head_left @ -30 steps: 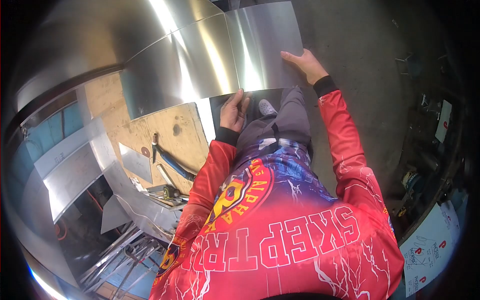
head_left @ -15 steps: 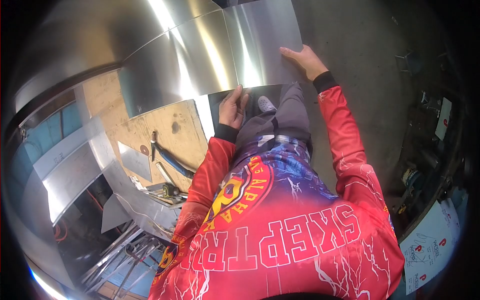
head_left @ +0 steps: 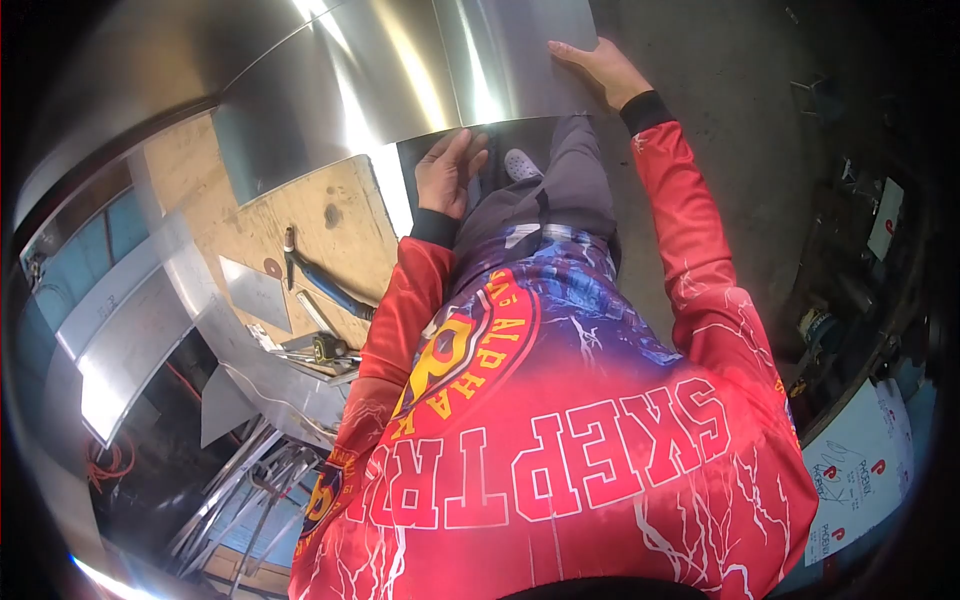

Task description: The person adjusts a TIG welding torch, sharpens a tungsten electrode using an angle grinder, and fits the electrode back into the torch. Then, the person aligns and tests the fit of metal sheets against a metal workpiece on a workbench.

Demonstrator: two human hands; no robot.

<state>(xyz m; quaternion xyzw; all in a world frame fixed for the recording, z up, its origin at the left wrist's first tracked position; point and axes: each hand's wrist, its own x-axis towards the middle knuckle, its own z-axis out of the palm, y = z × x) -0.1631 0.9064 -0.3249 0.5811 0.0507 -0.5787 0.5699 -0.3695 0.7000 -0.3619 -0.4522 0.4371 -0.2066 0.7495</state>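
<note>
The right hand (head_left: 603, 70) grasps the right side of a shiny metal sheet (head_left: 525, 75), with the thumb lying on top and the other fingers mostly out of sight under the edge. The left hand (head_left: 446, 180) is at the sheet's near edge, fingers loosely bent and fingertips up against it; whether it pinches the metal, I cannot tell. The sheet lies in front of the person, its left part above a wooden table (head_left: 355, 225) and its right part out over the floor (head_left: 690, 120). A thin line crosses it between the hands (crease or seam, it is hard to say). On the table, to the left of the left arm, lie a blue-handled tool (head_left: 338, 290), a small flat metal piece (head_left: 255, 293) and a tape measure (head_left: 326, 347). Below these, long metal strips (head_left: 232, 485) lie heaped together.
</note>
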